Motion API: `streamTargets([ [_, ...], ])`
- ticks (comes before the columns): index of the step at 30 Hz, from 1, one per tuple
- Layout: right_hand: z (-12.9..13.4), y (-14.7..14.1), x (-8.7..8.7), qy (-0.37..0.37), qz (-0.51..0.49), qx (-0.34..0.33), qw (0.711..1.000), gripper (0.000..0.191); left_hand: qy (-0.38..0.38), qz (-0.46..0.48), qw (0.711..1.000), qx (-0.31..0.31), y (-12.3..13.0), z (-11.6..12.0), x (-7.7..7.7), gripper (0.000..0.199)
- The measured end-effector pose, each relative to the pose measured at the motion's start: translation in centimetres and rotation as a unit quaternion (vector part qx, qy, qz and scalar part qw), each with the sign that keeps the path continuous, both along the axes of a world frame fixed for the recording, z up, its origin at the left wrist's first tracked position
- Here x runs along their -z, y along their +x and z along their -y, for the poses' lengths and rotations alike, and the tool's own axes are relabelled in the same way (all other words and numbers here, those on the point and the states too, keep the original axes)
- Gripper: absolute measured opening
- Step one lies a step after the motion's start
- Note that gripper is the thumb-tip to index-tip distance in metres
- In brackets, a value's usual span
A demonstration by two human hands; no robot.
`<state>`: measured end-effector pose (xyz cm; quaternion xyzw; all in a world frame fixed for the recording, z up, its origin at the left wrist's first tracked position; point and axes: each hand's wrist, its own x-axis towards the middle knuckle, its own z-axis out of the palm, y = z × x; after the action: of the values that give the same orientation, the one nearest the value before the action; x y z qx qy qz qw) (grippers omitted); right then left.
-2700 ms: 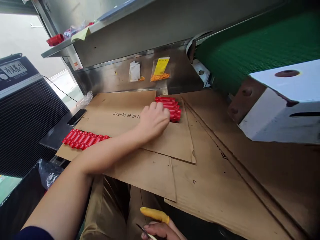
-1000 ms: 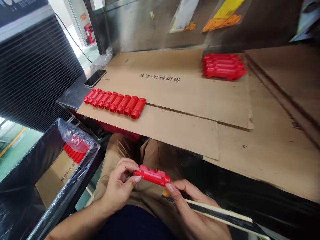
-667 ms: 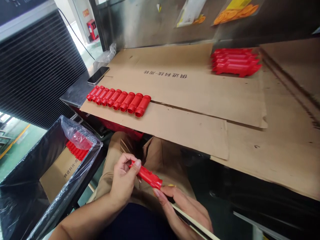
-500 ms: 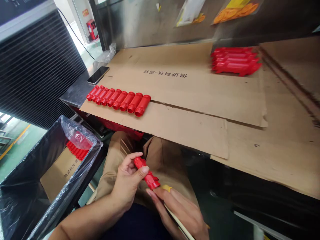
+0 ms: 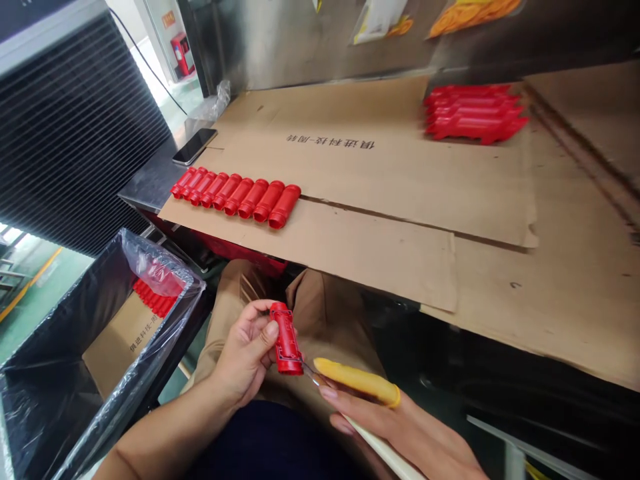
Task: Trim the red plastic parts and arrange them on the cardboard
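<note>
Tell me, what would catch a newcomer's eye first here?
Probably the bright red part, pinched in the left hand above the lap, with the yellow-covered finger of the right hand beside it. Next, the slanting row of matching red parts on the cardboard, nearer the phone.

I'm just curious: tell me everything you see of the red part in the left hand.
The red part is a short, glossy tube, seemingly plastic, with round ends and a dark-outlined face turned to the camera. The left hand holds it by thumb and fingers over the lap, far end leaning slightly left. The tool in the right hand reaches its near end; contact is unclear.
</note>
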<state>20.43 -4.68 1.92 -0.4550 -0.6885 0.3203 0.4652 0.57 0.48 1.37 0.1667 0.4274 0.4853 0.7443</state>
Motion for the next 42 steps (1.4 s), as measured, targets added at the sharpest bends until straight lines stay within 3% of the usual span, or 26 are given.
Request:
streamTargets([
  [5,-0.5,0.3,0.4,0.014,0.009,-0.094,0.995,0.061,-0.01,-0.018,1.0,-0.013,0.2,0.1,-0.2,0.051],
  [14,-0.2,0.7,1.3,0.016,0.041,-0.094,0.995,0.057,-0.004,-0.021,1.0,-0.017,0.2,0.2,-0.2,0.052],
  [24,-0.6,1.1,0.8,0.002,0.034,-0.101,0.994,0.048,-0.008,-0.02,1.0,-0.005,0.2,0.2,-0.2,0.055],
  [29,-0.8,0.5,0.5,0.026,0.025,-0.139,0.99,0.048,-0.014,-0.033,0.999,-0.008,0.3,0.2,0.1,0.057],
  [32,-0.3,-0.1,0.8,0.029,0.03,-0.111,0.993,0.044,-0.027,-0.039,0.999,-0.004,0.3,0.2,0.1,0.057],
  [35,-0.2,-0.3,1.1,0.068,0.051,-0.039,0.996,0.039,-0.027,-0.03,0.999,-0.001,0.3,0.2,0.0,0.057],
  [39,-1.1,0.1,0.4,-0.013,-0.02,0.066,0.998,0.021,-0.02,-0.015,1.0,-0.006,0.2,0.1,-0.2,0.055],
  [42,-1.5,0.4,-0.5,-0.031,-0.025,0.061,0.997,0.012,-0.023,-0.015,1.0,0.003,0.1,-0.1,-0.1,0.053],
])
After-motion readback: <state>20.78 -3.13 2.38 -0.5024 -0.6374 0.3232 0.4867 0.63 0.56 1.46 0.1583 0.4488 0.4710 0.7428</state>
